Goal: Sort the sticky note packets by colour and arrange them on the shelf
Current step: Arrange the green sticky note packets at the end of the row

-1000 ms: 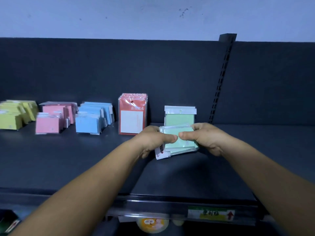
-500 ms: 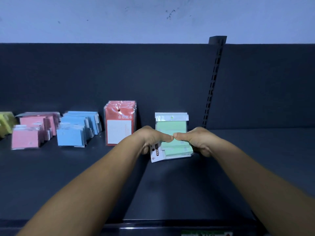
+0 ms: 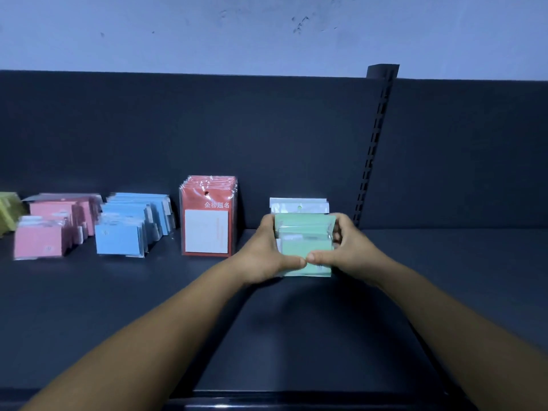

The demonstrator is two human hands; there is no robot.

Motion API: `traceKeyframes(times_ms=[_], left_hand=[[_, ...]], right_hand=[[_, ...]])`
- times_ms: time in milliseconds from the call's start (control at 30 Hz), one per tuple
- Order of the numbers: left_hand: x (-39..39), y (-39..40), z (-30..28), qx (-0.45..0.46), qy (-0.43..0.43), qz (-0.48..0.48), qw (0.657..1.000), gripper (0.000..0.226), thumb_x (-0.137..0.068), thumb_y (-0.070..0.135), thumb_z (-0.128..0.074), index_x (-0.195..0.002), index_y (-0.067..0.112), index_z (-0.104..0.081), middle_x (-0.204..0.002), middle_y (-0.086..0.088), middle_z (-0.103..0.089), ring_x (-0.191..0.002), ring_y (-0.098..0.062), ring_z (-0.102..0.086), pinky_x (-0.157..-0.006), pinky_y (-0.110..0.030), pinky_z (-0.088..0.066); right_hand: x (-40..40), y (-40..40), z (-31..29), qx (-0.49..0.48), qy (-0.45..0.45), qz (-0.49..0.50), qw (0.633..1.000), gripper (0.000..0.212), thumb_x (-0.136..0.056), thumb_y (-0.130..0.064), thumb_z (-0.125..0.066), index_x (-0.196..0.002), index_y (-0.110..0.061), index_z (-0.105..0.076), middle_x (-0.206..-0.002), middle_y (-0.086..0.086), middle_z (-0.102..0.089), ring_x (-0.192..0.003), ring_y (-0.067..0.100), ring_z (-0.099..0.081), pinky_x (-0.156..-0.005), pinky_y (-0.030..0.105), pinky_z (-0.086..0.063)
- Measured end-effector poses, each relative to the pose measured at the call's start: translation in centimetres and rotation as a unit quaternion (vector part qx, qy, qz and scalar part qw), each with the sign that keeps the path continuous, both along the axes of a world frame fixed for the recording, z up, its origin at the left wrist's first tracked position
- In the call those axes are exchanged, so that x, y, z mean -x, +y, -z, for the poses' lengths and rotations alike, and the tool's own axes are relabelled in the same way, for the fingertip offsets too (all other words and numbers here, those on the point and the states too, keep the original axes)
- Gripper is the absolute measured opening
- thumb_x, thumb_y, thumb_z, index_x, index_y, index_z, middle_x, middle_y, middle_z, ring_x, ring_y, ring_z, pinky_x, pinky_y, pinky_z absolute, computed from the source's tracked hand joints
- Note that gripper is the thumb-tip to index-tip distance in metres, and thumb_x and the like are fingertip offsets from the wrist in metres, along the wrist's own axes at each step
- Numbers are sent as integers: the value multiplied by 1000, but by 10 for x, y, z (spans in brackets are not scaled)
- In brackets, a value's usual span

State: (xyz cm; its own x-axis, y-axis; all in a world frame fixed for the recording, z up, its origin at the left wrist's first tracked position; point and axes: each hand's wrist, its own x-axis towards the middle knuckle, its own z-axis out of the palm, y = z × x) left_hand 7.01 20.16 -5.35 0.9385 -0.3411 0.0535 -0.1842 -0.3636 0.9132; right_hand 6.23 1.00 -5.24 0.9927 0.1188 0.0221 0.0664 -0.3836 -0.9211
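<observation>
From the head view, both hands are out over the dark shelf point(image 3: 296, 336), holding a small bunch of green sticky note packets point(image 3: 305, 244) between them. The left hand point(image 3: 264, 256) grips the left side of the bunch and the right hand point(image 3: 347, 247) grips the right side, with the fingers curled round the edges and the two thumbs almost touching on the front packet. The bunch sits at the far middle of the shelf, right in front of more green packets point(image 3: 299, 204) that lean on the back wall. These packets look light and thin. They are wrapped in shiny clear plastic, so I think they will be slippery and could slide over each other and fan out. Squeezing both sides at once, with thumbs on the front, looks like a good way to keep them together. To the left stand the red packets point(image 3: 207, 221), then the blue packets point(image 3: 130, 229), then the pink packets point(image 3: 50, 229), each colour in its own group. Far left, the yellow packets point(image 3: 7, 212) are cut off by the picture edge. The pink and blue ones look blurry. I cannot count the green packets in the hands, and the fingers behind the bunch are hidden.
</observation>
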Motion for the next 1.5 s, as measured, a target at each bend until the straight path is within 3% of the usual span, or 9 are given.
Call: traceKeyframes(times_ms=[133,233,333,600,733,867,1000,1167,1500], left_hand=[[3,0,23,-28,-1,19,999,101,-63,19,-82,-137,32,-14,-132,9,-48,-118,-5,-54,-101,-27,-48],[-2,-3,25,-31,-12,-15,999,93,-61,25,-79,-132,33,-20,-128,8,-52,-114,-7,-58,-100,-32,-49],[-7,-3,16,-26,-9,-12,1000,88,-72,11,-79,-134,24,-19,-115,17,-55,-103,2,-59,-90,-17,-49],[-4,-8,20,-79,-32,-51,995,74,-78,17,-70,-136,25,-25,-133,2,-45,-115,-16,-54,-99,-32,-46],[-10,-17,18,-87,-80,-115,986,67,-78,9,-68,-134,19,-33,-131,0,-36,-106,-9,-46,-90,-16,-34],[-23,-20,18,-99,-81,-120,985,73,-78,9,-68,-139,19,-29,-131,-1,-31,-115,-14,-47,-96,-15,-31],[-35,-22,20,-121,-30,-130,984,81,-79,13,-68,-144,9,-21,-141,-7,-31,-130,-22,-41,-110,-32,-35],[-47,-23,21,-126,-15,-92,988,82,-83,10,-61,-149,9,-13,-151,-7,-28,-135,-19,-38,-113,-35,-33],[-51,-23,22,-153,-6,-72,986,80,-93,15,-49,-151,8,5,-160,-7,-6,-144,-17,-19,-119,-32,-20]], right_hand=[[8,0,5,98,34,-38,994,83,-70,-20,-84,-130,-29,-27,-119,-11,-51,-109,9,-56,-84,21,-48],[6,0,4,108,9,-7,994,80,-70,-21,-83,-130,-27,-32,-120,-12,-53,-107,7,-57,-91,26,-49],[0,0,-2,110,-1,-2,994,83,-69,-19,-84,-134,-24,-32,-122,-12,-55,-109,7,-57,-96,29,-48],[-11,-3,13,94,49,16,994,82,-69,-16,-84,-135,-19,-35,-115,-7,-62,-106,11,-61,-95,32,-50],[-16,3,13,107,2,48,993,76,-70,-16,-83,-129,-26,-35,-108,-16,-58,-99,6,-61,-92,32,-51],[-24,7,14,142,-33,71,987,80,-66,-26,-82,-130,-29,-34,-126,-12,-50,-117,12,-52,-100,35,-45],[-28,14,8,236,1,123,964,80,-74,-35,-77,-138,-15,-32,-141,3,-29,-131,21,-36,-102,29,-35],[-41,14,8,203,58,90,973,72,-78,-33,-74,-134,-18,-31,-131,2,-52,-116,21,-52,-90,31,-44],[-47,9,7,206,71,62,974,78,-86,-31,-65,-148,-22,-18,-128,-1,-57,-111,19,-55,-91,32,-45]])
